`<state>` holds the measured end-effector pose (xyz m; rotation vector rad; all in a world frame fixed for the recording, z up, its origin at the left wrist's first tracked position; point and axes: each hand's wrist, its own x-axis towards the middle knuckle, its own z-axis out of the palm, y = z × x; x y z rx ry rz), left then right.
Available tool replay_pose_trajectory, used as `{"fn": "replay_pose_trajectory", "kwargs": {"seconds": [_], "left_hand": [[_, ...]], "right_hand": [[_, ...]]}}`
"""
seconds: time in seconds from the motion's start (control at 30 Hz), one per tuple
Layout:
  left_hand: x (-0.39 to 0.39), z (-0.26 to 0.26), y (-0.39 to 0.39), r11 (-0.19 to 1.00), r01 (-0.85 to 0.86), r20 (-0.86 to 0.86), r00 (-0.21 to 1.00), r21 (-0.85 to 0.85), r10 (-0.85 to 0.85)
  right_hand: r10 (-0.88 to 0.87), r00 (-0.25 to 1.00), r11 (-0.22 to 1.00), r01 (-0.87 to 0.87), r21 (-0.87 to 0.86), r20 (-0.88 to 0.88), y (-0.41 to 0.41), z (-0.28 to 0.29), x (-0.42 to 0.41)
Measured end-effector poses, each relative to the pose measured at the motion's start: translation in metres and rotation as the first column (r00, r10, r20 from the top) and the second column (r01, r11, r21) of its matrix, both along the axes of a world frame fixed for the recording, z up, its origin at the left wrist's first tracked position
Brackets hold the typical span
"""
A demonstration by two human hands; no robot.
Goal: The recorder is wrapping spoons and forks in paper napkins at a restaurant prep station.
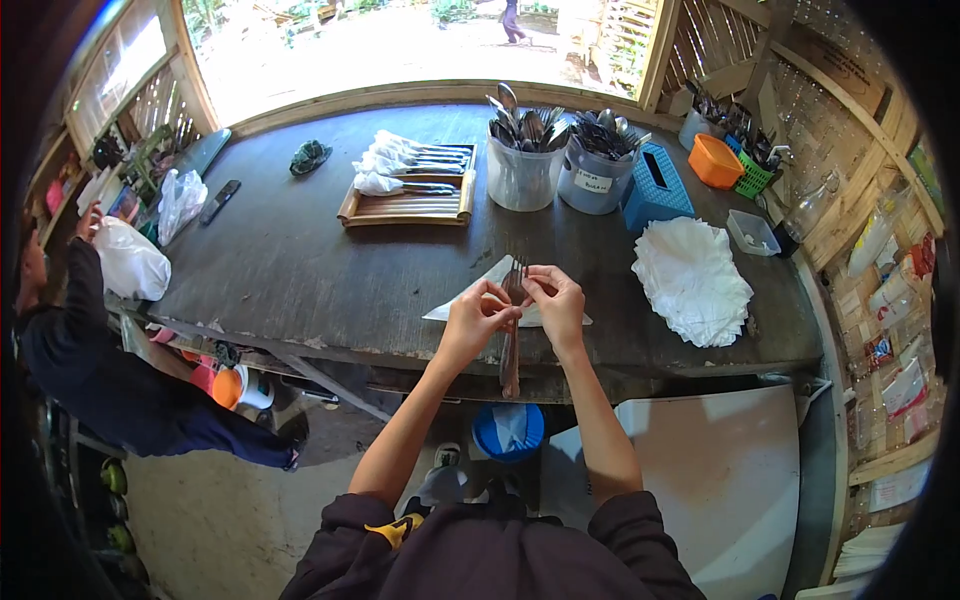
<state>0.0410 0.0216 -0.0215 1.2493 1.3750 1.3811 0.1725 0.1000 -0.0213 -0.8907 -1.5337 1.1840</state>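
Both hands hold metal cutlery over the front of the dark table (pixel 360 285). My left hand (pixel 478 311) pinches a fork (pixel 517 274) and what looks like a spoon laid against it, with handles (pixel 510 367) pointing toward me. My right hand (pixel 556 301) grips the same pair near the fork's tines. Under my hands lies a white paper napkin (pixel 450 307) folded to a triangle. To the right is a stack of white napkins (pixel 694 281). Farther back, a bamboo tray (pixel 405 220) carries several cutlery sets (pixel 427 166) with white-wrapped ends.
Two tubs (pixel 525 180) (pixel 592 184) of cutlery stand behind, beside a blue tissue box (pixel 660 187). An orange container (pixel 716 161) and green basket (pixel 752 176) sit back right. A phone (pixel 220 202) lies left, near another person (pixel 97 360). Below is a blue bin (pixel 508 450).
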Motion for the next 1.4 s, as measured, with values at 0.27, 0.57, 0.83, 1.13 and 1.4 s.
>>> {"fn": "replay_pose_trajectory", "kwargs": {"seconds": [0.27, 0.57, 0.83, 1.13, 1.4], "left_hand": [[-0.014, -0.007, 0.033, 0.975, -0.213, -0.070, 0.974, 0.070, 0.218], [-0.022, -0.014, 0.053, 0.995, -0.101, -0.169, 0.981, -0.007, 0.099], [-0.015, -0.005, 0.043, 0.972, -0.157, -0.461, 0.860, 0.174, 0.221], [-0.035, -0.012, 0.047, 0.992, -0.085, -0.391, 0.913, 0.096, 0.116], [-0.043, -0.011, 0.060, 0.996, -0.028, -0.409, 0.911, 0.090, 0.062]], "right_hand": [[-0.056, 0.995, 0.997, 0.060, -0.053, 0.083, 0.004, -0.013, -0.015], [-0.277, 0.862, 0.959, 0.218, 0.182, 0.425, -0.048, -0.011, -0.020], [-0.425, 0.723, 0.890, 0.224, 0.397, 0.545, -0.072, -0.007, -0.024], [-0.480, 0.641, 0.867, 0.241, 0.437, 0.599, -0.076, 0.021, -0.017], [-0.514, 0.534, 0.844, 0.172, 0.508, 0.671, -0.076, 0.010, -0.019]]}}
